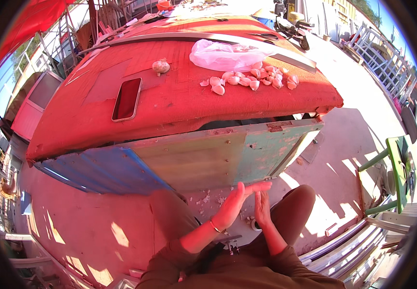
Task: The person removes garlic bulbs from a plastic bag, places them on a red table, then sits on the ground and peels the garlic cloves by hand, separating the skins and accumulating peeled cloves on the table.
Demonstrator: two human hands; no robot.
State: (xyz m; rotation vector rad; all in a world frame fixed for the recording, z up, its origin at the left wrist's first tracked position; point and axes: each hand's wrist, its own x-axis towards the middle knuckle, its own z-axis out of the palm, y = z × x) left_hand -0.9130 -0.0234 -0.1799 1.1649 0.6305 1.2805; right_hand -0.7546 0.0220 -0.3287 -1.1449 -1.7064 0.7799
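Observation:
Over my lap, just below the table's front edge, my left hand (233, 204) and my right hand (262, 210) come together with palms facing. The fingers of both are stretched out flat, the left ones reaching across above the right. I see nothing held, though the space between the palms is mostly hidden. A bracelet circles my left wrist. On the red-covered table (179, 103) ahead lie a heap of loose garlic cloves (254, 78) and a thin pink plastic bag (225, 56). A garlic bulb (160, 67) and a smartphone (127, 99) rest farther left.
A long metal bar (208, 36) crosses the table behind the bag. Pale scraps (207, 200) litter the floor beneath my hands. To the right stand a green stool (399, 173) and stacked metal profiles (348, 255). A two-wheeler (293, 30) is parked beyond the table.

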